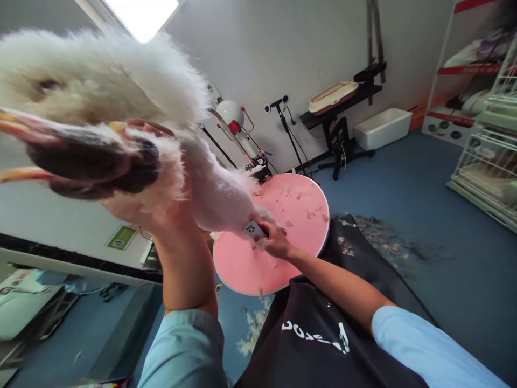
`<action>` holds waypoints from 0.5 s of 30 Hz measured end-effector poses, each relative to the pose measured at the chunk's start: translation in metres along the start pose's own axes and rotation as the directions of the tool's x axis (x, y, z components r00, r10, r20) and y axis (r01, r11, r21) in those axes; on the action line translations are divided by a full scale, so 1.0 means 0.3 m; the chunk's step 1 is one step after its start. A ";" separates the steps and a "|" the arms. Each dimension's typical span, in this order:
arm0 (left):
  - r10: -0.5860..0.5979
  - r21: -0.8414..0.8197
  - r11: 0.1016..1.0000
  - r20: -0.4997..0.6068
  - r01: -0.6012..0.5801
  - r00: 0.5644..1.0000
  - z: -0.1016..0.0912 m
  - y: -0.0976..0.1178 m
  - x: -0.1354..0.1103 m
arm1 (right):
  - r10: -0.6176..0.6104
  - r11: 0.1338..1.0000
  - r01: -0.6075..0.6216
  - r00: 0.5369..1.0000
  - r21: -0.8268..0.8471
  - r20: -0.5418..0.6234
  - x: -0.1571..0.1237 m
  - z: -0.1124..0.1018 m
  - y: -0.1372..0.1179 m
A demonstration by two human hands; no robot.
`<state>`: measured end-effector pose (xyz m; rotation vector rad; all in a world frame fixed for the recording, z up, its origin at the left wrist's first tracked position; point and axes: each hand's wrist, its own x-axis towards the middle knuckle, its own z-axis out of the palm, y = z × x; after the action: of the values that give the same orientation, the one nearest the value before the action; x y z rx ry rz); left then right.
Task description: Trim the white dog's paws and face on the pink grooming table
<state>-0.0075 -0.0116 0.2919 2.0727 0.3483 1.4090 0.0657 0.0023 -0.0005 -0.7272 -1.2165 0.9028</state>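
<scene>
A white fluffy dog (121,108) stands upright on a round pink table (299,215), its front lifted close to the camera. My left hand (141,199) is raised under the dog's front paws and chest, fingers wrapped round them. My right hand (274,240) is low by the dog's belly and hind legs, closed on a small clipper (253,230) pressed into the fur. Tufts of cut white fur lie on the pink table top.
A black apron (323,328) covers my front. Cut fur lies on the blue floor (388,242). Behind the table stand a dryer on an arm (232,116), a black stand with a tray (335,102), a white tub (382,128) and wire cages (490,156) at right.
</scene>
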 end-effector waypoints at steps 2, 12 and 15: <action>0.030 0.002 1.000 -0.002 -0.030 1.000 -0.016 -0.005 -0.003 | 0.022 1.000 -0.022 1.000 0.006 0.016 0.003 -0.001 -0.007; 0.052 -0.057 0.997 -0.019 -0.053 0.998 0.044 -0.005 -0.060 | 0.044 0.996 -0.037 0.996 -0.082 0.076 -0.033 -0.051 -0.038; -0.047 -0.090 0.995 -0.015 0.045 0.999 0.049 0.004 -0.068 | -0.036 0.999 0.038 0.998 -0.024 0.058 -0.036 -0.018 -0.071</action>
<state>-0.0025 -0.0283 0.2736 1.9689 0.3318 1.3909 0.0739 -0.0172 0.0118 -0.7009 -1.2900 0.8843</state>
